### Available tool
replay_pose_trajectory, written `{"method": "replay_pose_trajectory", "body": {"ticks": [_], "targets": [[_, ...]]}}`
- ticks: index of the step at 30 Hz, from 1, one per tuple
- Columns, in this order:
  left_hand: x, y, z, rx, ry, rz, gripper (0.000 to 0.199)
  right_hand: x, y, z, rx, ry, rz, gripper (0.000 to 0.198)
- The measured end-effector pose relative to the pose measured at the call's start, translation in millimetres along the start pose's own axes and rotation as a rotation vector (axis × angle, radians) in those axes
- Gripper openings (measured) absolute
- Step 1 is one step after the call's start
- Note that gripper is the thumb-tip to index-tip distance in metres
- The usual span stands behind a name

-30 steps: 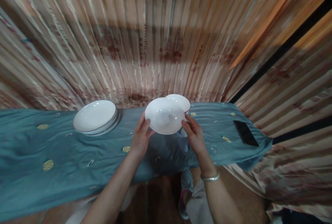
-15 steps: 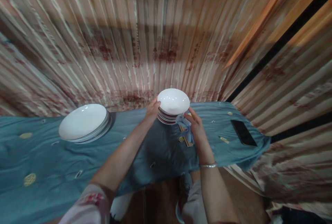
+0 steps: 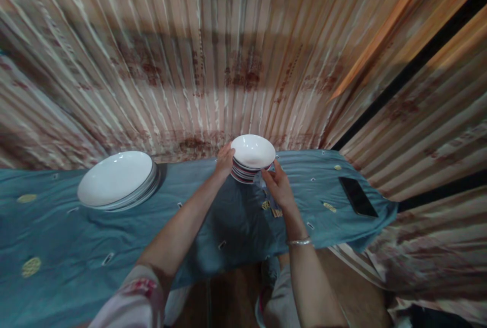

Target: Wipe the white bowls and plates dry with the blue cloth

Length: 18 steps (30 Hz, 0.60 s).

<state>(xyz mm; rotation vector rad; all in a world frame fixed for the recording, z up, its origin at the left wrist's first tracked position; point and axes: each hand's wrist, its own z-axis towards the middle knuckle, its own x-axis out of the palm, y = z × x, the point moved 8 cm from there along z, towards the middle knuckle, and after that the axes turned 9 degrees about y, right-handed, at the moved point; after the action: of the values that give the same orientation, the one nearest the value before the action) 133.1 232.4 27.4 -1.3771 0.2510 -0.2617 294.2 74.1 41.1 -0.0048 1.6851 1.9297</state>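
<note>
A white bowl point(image 3: 253, 151) sits at the top of a stack of bowls with dark red bands point(image 3: 243, 174), near the back of the table. My left hand point(image 3: 225, 159) grips the bowl's left rim, thumb over the edge. On the opposite side, my right hand point(image 3: 279, 184) has its fingers closed at the bowl's right edge. A pale blue cloth point(image 3: 259, 180) shows beneath those fingers, mostly hidden by the hand. Just below that hand lie the ends of some thin wooden sticks, likely chopsticks point(image 3: 277, 213).
A stack of large white plates point(image 3: 116, 178) stands on the left of the table, which has a blue-green cloth point(image 3: 198, 216). A black phone point(image 3: 357, 196) lies near the right end. A pleated patterned curtain point(image 3: 171, 64) hangs right behind the table.
The top bowl has come down slightly, closer to the stack, and shifted a little left. My right hand has moved left with the cloth, which is now more hidden. My left hand stays at the rim.
</note>
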Motion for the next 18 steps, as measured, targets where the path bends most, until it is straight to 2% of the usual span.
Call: {"method": "replay_pose_trajectory", "body": {"ticks": [5,7,9,12,14,16,18], "targets": [[2.2,-4.6,-12.3,-0.112,-0.042,-0.059,0.057,-8.4,-1.5,-8.1,0.046,-0.046,-0.192,0.092],[-4.5,-8.2,-29.5,-0.124,-0.072,-0.085,0.062,-15.8,2.6,-16.7,0.049,-0.082,-0.272,0.086],[-16.4,-10.2,-55.6,-0.109,-0.085,-0.113,0.063,-24.2,13.1,-28.3,0.004,-0.135,-0.339,0.073],[-51.0,-4.5,-107.1,-0.108,-0.179,-0.166,0.066,-30.2,33.1,-46.8,-0.092,-0.205,-0.369,0.053],[-81.3,-1.5,-140.8,-0.095,-0.265,-0.153,0.067,-22.4,44.4,-56.6,-0.140,-0.193,-0.328,0.047],[-113.7,-2.5,-167.5,-0.066,-0.347,-0.107,0.066,-0.1,51.3,-63.2,-0.158,-0.099,-0.249,0.043],[-147.4,-7.3,-185.7,-0.025,-0.427,-0.051,0.065,35.9,53.3,-68.9,-0.154,0.058,-0.146,0.039]]}}
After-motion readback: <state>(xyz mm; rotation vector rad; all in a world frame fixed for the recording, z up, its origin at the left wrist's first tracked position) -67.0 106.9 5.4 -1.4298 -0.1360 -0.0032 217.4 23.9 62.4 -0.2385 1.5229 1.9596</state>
